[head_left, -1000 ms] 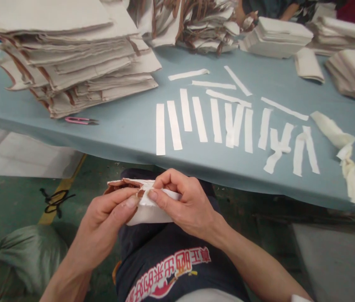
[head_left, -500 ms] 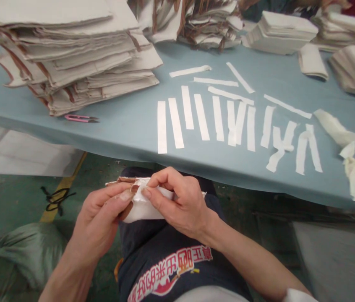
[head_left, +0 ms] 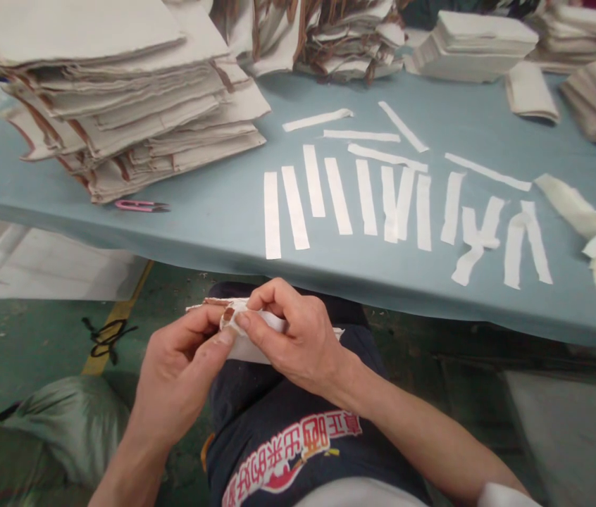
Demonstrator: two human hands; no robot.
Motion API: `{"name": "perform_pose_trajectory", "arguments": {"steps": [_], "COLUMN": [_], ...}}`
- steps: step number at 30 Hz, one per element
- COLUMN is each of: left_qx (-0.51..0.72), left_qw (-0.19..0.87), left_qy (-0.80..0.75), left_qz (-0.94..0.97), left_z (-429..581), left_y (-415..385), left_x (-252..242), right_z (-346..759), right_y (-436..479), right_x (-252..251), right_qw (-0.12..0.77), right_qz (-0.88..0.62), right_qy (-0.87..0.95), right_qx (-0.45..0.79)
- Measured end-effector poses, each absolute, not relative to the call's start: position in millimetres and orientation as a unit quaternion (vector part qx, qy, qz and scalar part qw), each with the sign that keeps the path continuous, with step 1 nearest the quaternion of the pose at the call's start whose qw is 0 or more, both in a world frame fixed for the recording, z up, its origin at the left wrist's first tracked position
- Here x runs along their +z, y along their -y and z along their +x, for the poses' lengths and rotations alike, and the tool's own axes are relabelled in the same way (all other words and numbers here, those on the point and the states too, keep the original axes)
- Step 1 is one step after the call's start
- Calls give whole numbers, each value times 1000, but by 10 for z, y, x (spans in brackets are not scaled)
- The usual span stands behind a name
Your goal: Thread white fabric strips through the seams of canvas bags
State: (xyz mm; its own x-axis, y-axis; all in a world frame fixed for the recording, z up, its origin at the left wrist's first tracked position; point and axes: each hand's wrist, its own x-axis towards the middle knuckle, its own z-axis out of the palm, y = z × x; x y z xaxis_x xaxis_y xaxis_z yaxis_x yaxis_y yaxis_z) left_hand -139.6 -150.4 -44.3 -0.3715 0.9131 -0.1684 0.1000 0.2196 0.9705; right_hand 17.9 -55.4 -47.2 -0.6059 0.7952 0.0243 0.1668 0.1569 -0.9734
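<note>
Above my lap I hold a folded piece of white cloth (head_left: 249, 349) with a brown edge showing at its upper left. My left hand (head_left: 179, 370) pinches the left end between thumb and fingers. Thumb and forefinger of my right hand (head_left: 301, 334) are closed on the same cloth, just beside the left fingertips. A small loop of white and brown material shows between the two hands. Much of the cloth is hidden behind my right hand. Beneath it is a dark apron (head_left: 256, 401) with printed characters.
On the blue-covered table (head_left: 213, 232) lie several white strips (head_left: 272, 215), pink thread snips (head_left: 142, 205) and a crumpled cream strip (head_left: 575, 208). A tall stack of brown-edged cloth (head_left: 144, 105) stands left; folded white stacks (head_left: 480, 46) stand at the back right. A green sack (head_left: 73, 415) rests on the floor.
My left thumb and fingers have shifted on the cloth's edge, and the small loop shows more clearly. My right hand keeps its pinch. The whole view has shifted slightly.
</note>
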Motion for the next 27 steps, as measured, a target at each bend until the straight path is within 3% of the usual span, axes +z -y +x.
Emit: {"name": "perform_pose_trajectory", "arguments": {"steps": [5, 10, 14, 21, 27], "left_qx": [458, 448, 487, 529, 519], "left_qw": [272, 253, 270, 403, 427], "left_qy": [-727, -748, -748, -659, -644], "left_qz": [434, 419, 361, 352, 366], "left_z": [-1233, -1039, -1004, -1142, -1222], "left_y": [1450, 1456, 1466, 1462, 1497], "left_x": [-339, -327, -402, -521, -502], "right_z": [189, 197, 177, 200, 292], "right_y": [511, 410, 382, 416, 300], "right_x": [-565, -700, -767, -793, -669], "right_qw": [228, 136, 124, 179, 203], "right_qz": [-352, -276, -203, -97, -128], "right_qy": [610, 516, 492, 586, 748], "right_qx": [673, 800, 838, 785, 618]}}
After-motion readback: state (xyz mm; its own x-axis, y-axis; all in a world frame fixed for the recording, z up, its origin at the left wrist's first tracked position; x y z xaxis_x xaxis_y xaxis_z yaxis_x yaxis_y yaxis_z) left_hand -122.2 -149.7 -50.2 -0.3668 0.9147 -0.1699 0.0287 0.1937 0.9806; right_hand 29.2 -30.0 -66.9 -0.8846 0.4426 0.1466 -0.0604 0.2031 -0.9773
